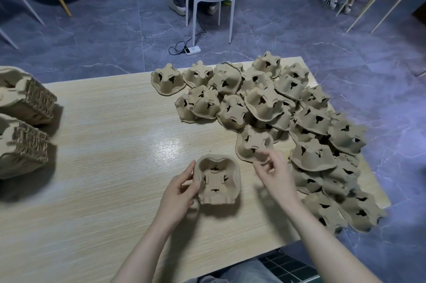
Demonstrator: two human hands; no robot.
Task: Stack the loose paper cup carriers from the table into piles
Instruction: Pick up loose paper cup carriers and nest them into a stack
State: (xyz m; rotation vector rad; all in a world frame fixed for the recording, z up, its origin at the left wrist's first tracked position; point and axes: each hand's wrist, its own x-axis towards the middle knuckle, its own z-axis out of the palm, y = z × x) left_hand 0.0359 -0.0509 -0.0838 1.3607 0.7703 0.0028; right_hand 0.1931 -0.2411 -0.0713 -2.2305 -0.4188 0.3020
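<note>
While left hand [182, 192] grips it, carrier [217, 181] brown, hollow-up.

Tan pulp carriers [260, 103]; pale wood-grain table [103, 144]; grey marbled floor [115, 36]

Two hands [182, 192]; two stacked piles [25, 98] at left; roughly thirty loose carriers [262, 103]; one table [103, 156].

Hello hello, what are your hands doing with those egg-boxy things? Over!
Left hand holds upturned brown pulp cup carrier. Right hand pinches next carrier's rim. Loose heap waits right. Nothing blocking.
</note>
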